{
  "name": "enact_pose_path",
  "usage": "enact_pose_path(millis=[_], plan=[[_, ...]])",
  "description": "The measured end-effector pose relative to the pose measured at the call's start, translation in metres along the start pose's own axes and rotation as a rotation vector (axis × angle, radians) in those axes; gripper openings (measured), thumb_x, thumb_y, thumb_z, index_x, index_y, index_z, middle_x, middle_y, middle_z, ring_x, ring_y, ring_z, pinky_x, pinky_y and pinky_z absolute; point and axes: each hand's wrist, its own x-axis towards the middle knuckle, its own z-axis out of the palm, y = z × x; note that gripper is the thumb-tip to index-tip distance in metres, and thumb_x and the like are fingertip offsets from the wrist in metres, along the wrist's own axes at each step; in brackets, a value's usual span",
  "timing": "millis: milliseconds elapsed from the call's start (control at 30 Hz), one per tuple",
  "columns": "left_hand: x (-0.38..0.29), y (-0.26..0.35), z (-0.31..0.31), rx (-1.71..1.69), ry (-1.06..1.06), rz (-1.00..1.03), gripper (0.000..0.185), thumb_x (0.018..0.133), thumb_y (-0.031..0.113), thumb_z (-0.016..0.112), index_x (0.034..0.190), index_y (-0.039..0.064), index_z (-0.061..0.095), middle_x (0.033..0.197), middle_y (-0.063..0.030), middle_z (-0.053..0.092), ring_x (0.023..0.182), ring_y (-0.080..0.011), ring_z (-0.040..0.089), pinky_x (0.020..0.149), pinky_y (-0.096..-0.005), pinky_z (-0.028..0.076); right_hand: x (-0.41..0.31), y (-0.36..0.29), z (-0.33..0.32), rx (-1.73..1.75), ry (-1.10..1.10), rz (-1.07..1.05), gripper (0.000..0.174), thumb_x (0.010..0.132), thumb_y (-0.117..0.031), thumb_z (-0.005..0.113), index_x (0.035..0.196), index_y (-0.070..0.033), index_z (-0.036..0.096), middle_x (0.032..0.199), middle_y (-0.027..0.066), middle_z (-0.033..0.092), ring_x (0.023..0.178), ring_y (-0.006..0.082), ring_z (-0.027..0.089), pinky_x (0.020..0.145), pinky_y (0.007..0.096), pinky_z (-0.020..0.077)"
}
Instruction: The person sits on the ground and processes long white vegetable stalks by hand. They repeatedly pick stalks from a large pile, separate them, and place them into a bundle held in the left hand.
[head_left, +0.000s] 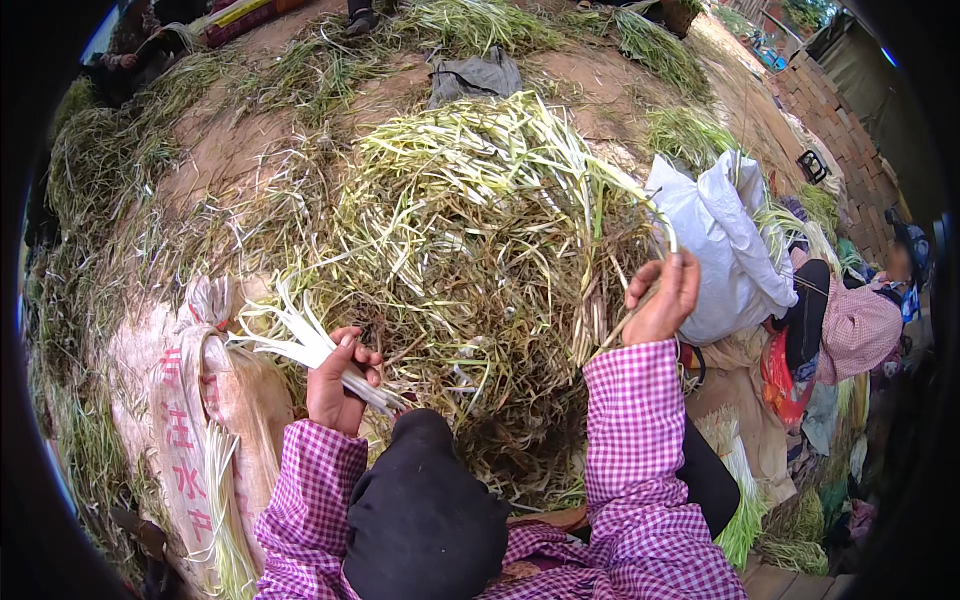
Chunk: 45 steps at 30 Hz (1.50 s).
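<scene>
My left hand (343, 382) is closed round a small bunch of white plant stalks (300, 334), whose pale tips fan out to the upper left, just above my left knee. To the right, my right hand (664, 296) holds the end of a pale green stalk (637, 191) between thumb and fingers, and a thin brownish stalk lies across the palm. Between and beyond both hands spreads a large heap of loose stalks (480, 255), pale green at the far side and brown and withered nearer me.
A printed woven sack (161, 420) with a bundle of pale stalks (220, 510) lies at left. A white sack (720, 247) stands at right, near a seated person (855, 322). Another green-white bundle (739, 480) lies beside my right leg. A grey cloth (476, 77) lies beyond the heap.
</scene>
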Motion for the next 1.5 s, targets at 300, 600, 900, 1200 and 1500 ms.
enact_pose_path(millis=[300, 600, 900, 1200, 1500], plan=[[-0.002, -0.008, 0.014, 0.048, -0.061, -0.077, 0.018, 0.085, 0.013, 0.057, 0.098, 0.001, 0.052, 0.063, -0.0061, 0.051, 0.062, -0.0221, 0.057, 0.045, -0.0299, 0.047, 0.008, 0.018, -0.032, 0.189, -0.104, 0.457, 0.014, 0.092, -0.019, 0.046, 0.096, -0.008, 0.055, 0.056, 0.0, 0.05, 0.039, 0.0057, 0.039, 0.032, 0.019, 0.0304], [-0.001, -0.013, 0.053, 0.331, -0.134, -0.15, 0.021, 0.081, 0.001, 0.057, 0.1, -0.001, 0.051, 0.077, -0.0113, 0.061, 0.075, -0.0228, 0.063, 0.045, -0.025, 0.047, -0.098, 0.052, -0.007, 0.176, -0.447, 0.609, 0.007, 0.086, -0.004, 0.051, 0.088, -0.004, 0.058, 0.075, 0.0051, 0.061, 0.06, 0.0105, 0.057, 0.043, 0.0209, 0.0478], [0.013, -0.037, 0.088, 0.486, -0.165, -0.17, 0.033, 0.074, -0.004, 0.063, 0.105, -0.002, 0.051, 0.085, -0.0087, 0.059, 0.076, -0.0229, 0.062, 0.044, -0.0286, 0.048, -0.151, 0.058, 0.008, 0.139, -0.503, 0.732, 0.007, 0.077, -0.001, 0.063, 0.078, -0.004, 0.057, 0.07, -0.0024, 0.054, 0.06, 0.0051, 0.048, 0.05, 0.0194, 0.0397], [0.001, -0.039, 0.069, 0.201, 0.088, -0.007, 0.03, 0.077, -0.01, 0.054, 0.102, -0.002, 0.041, 0.077, -0.0163, 0.056, 0.066, -0.0265, 0.062, 0.043, -0.0287, 0.047, -0.099, 0.088, -0.049, -0.11, -0.015, 0.697, 0.002, 0.084, 0.0, 0.053, 0.085, -0.002, 0.052, 0.073, 0.0068, 0.058, 0.058, 0.0143, 0.057, 0.053, 0.0292, 0.0537], [-0.012, -0.032, 0.064, 0.374, -0.011, -0.029, 0.023, 0.078, -0.008, 0.053, 0.099, -0.002, 0.044, 0.073, -0.0162, 0.059, 0.064, -0.0247, 0.063, 0.041, -0.0264, 0.048, -0.088, 0.08, -0.051, -1.169, -0.654, -0.001, 0.025, 0.078, -0.005, 0.06, 0.103, 0.0, 0.057, 0.114, 0.0128, 0.048, 0.095, 0.026, 0.055, 0.077, 0.0371, 0.0489]])
